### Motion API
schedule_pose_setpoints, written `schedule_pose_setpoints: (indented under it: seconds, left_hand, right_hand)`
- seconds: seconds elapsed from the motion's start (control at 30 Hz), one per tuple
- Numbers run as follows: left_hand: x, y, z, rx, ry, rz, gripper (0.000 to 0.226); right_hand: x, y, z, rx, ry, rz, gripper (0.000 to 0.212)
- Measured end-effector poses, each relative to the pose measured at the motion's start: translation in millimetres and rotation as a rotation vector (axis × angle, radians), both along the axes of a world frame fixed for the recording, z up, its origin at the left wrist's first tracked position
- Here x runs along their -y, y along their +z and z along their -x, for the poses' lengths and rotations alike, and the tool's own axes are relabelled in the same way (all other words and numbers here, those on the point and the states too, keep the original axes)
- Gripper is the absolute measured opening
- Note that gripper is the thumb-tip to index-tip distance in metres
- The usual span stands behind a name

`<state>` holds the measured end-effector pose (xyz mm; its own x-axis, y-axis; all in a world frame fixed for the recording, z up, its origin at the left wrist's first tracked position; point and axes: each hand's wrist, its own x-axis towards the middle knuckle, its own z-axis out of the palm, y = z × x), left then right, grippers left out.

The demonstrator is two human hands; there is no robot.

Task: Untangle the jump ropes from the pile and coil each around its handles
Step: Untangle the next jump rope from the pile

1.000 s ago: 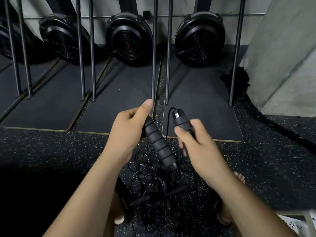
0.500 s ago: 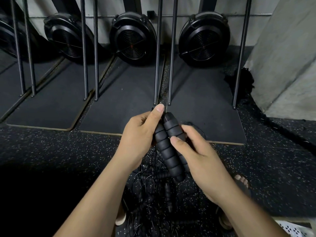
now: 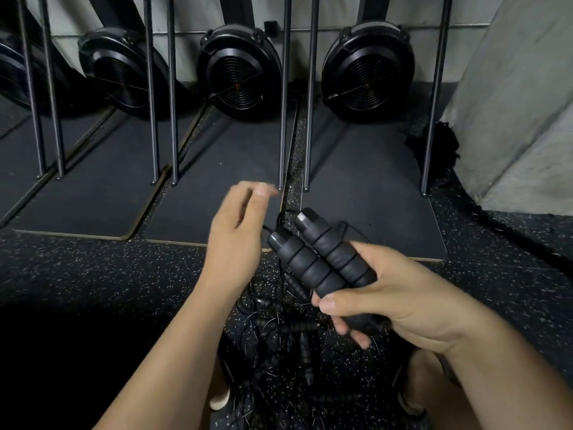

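Observation:
Two black ribbed foam jump-rope handles (image 3: 322, 259) lie side by side, and my right hand (image 3: 393, 293) grips them both near their lower ends. Thin black cord runs from their tops. My left hand (image 3: 235, 237) hovers just left of the handles with its fingers relaxed, blurred, holding nothing I can make out. Below my hands, a tangled pile of jump ropes (image 3: 288, 342) with several more black handles and thin cords lies on the speckled floor between my feet.
Three black fan-wheel machines (image 3: 238, 79) stand against the back wall, behind upright metal bars (image 3: 283, 94). Dark mats (image 3: 217, 181) lie on the speckled rubber floor. A grey concrete wall (image 3: 511, 97) rises at the right.
The two handles were brought together. My left hand then let go of its handle and moved left, leaving both handles in my right hand.

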<state>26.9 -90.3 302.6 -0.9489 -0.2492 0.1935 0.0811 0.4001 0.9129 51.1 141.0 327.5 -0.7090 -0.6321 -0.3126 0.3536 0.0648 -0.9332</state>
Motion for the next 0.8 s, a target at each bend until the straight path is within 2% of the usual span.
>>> schedule_pose_setpoints:
  seconds: [0.03, 0.1, 0.13, 0.23, 0.3, 0.37, 0.43, 0.47, 0.57, 0.73, 0.8]
  left_hand:
    - [-4.7, 2.3, -0.8, 0.047, -0.088, -0.197, 0.041]
    - [-16.7, 9.8, -4.9, 0.176, -0.114, -0.561, 0.048]
    - [-22.0, 9.7, -6.2, 0.226, -0.088, -0.629, 0.049]
    - [-39.2, 3.1, -11.9, 0.288, -0.125, -0.453, 0.061]
    - [-47.6, 1.4, -18.2, 0.307, -0.234, -0.359, 0.067]
    - [-48.6, 0.5, -20.4, 0.318, -0.260, -0.189, 0.057]
    - [-46.5, -1.5, -21.0, 0.351, -0.286, -0.001, 0.040]
    - [-45.4, -1.3, -22.1, 0.360, -0.295, 0.088, 0.039]
    - [-42.0, 4.1, -23.2, 0.424, -0.277, 0.051, 0.043]
    - [-32.1, 10.0, -20.1, 0.375, -0.345, 0.116, 0.039]
    - [-31.9, 12.0, -20.9, 0.400, -0.347, 0.063, 0.057]
  right_hand:
    - [-0.6, 2.2, -1.0, 0.003, 0.032, 0.033, 0.043]
    - [1.4, 7.1, -3.0, -0.008, 0.052, 0.112, 0.047]
    - [3.6, 9.4, -3.3, -0.025, 0.040, 0.160, 0.047]
    - [10.5, 14.9, -1.6, -0.096, -0.112, 0.286, 0.047]
    - [13.2, 17.6, 2.5, -0.158, -0.266, 0.261, 0.054]
    - [14.6, 19.7, 4.6, -0.166, -0.342, 0.218, 0.059]
    - [15.9, 20.1, 4.0, -0.135, -0.298, 0.192, 0.059]
    - [16.9, 20.0, 3.8, -0.141, -0.275, 0.168, 0.057]
    - [19.1, 19.8, 5.4, -0.183, -0.314, 0.121, 0.046]
    - [16.2, 24.3, 7.0, -0.184, -0.309, 0.163, 0.052]
    - [15.4, 25.6, 5.4, -0.192, -0.301, 0.189, 0.055]
